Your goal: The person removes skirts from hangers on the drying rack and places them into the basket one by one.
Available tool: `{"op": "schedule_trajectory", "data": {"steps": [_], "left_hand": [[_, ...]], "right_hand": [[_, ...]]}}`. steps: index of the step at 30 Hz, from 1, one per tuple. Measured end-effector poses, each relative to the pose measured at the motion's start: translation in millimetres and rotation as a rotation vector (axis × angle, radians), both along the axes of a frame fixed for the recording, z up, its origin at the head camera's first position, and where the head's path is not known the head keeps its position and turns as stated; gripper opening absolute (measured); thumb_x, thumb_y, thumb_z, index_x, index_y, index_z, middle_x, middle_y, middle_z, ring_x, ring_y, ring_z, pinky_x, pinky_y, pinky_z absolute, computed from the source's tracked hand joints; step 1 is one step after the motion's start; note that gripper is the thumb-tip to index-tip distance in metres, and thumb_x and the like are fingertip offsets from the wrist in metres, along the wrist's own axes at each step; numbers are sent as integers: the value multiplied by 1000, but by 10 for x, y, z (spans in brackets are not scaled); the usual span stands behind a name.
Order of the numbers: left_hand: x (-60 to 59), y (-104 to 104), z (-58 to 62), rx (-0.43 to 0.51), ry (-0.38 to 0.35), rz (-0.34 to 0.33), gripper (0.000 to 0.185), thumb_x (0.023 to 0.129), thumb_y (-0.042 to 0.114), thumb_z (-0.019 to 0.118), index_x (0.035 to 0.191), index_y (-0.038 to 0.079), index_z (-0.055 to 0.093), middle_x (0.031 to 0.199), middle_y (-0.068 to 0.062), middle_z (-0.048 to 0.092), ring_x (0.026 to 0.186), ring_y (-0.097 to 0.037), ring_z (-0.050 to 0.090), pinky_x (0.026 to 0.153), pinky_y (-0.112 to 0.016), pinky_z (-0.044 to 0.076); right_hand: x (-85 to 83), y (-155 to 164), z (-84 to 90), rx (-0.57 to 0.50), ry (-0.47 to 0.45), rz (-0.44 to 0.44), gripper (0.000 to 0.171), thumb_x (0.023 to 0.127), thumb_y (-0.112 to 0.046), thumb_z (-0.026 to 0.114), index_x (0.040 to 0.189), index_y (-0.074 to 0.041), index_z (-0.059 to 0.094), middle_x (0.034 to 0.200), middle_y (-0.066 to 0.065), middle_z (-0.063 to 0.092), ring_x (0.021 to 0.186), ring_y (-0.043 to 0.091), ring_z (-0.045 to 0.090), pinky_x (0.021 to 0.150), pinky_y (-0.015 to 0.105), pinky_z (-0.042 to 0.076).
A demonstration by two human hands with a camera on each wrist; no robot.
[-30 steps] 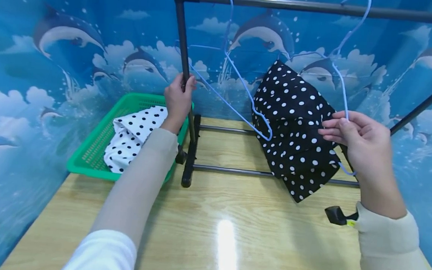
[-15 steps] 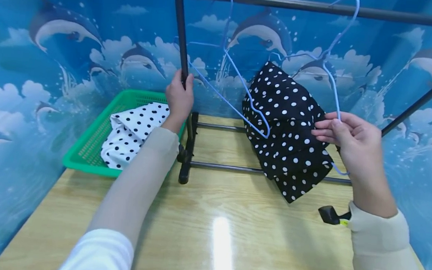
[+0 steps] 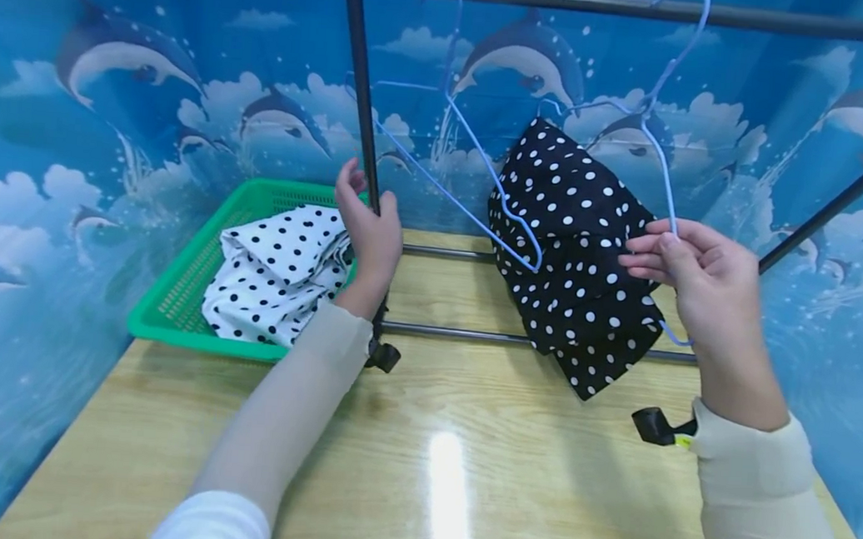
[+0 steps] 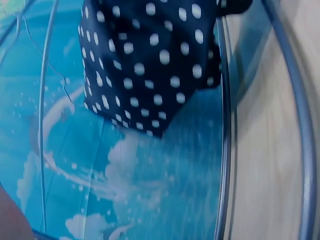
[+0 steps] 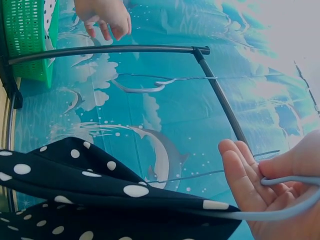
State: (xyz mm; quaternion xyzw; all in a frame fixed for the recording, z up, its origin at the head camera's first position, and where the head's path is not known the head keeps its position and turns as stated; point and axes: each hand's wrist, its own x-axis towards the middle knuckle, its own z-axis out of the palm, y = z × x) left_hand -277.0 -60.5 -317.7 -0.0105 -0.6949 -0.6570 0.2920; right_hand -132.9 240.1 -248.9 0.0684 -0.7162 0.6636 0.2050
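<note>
Pinching the blue hanger (image 3: 670, 194) beside the black dotted cloth (image 3: 583, 255) at center right, the right hand (image 3: 701, 280) grips; the left hand (image 3: 370, 228), fingers relaxed, touches the rack post (image 3: 360, 106).

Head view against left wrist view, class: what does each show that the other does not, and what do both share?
Only the head view shows both hands: the left hand by the rack's upright post, the right hand pinching a blue wire hanger, plus the green basket. Only the left wrist view shows the fabric's lower corner close up. Both show the black polka-dot cloth.
</note>
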Motion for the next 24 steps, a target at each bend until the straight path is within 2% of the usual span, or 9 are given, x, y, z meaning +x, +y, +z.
{"op": "schedule_trajectory", "data": {"steps": [4,6,8,10,13,18,21,24], "left_hand": [[175,88,-86,67,27,-61,55,93,3,51,144,14,33,135,-4,40,123,-14,41,93,-26,41],[251,141,-137,79,27,-127,54,93,0,51,143,13,35,132,-5,42,121,-17,44,89,-28,42],[324,200,-192,76,-12,-207,54,93,-1,51,142,14,36,131,-5,44,120,-20,45,88,-30,42],[393,261,-242,77,-94,-303,54,93,-1,51,141,16,36,130,-4,44,119,-20,47,90,-32,43],[484,349,-309,80,-254,-453,54,93,3,51,142,17,35,133,-6,43,121,-22,48,96,-37,43],[560,477,-444,121,-517,-680,52,96,9,49,145,15,32,141,-15,43,127,-29,47,102,-45,41],[559,535,-527,150,-613,-761,54,98,12,46,149,13,29,143,-20,42,131,-33,44,103,-47,41],[515,588,-596,202,-659,-795,55,99,12,45,151,12,28,144,-23,41,132,-36,43,105,-48,40]], "right_hand": [[-11,-10,10,-1,10,6,24,98,-14,55,111,6,60,91,11,71,79,17,72,73,25,56],[-11,-11,14,-5,10,7,24,98,-14,55,111,6,60,91,11,71,79,17,72,73,24,56],[-10,-12,16,-8,6,8,24,98,-14,55,111,6,60,91,11,71,79,17,72,73,24,55],[-6,-15,17,-10,-1,10,24,98,-14,55,112,5,60,91,11,71,79,17,72,73,24,55],[1,-29,17,3,-10,5,25,98,-15,55,112,4,60,92,11,71,79,17,72,74,24,55],[11,-51,8,22,-30,-6,25,99,-17,54,113,3,60,93,10,71,80,16,72,74,24,56],[17,-58,6,32,-32,-8,26,99,-18,54,113,3,60,93,10,71,81,16,72,74,24,56],[13,-67,9,25,-28,-2,26,99,-18,54,112,4,60,93,11,71,81,17,72,74,25,55]]}}
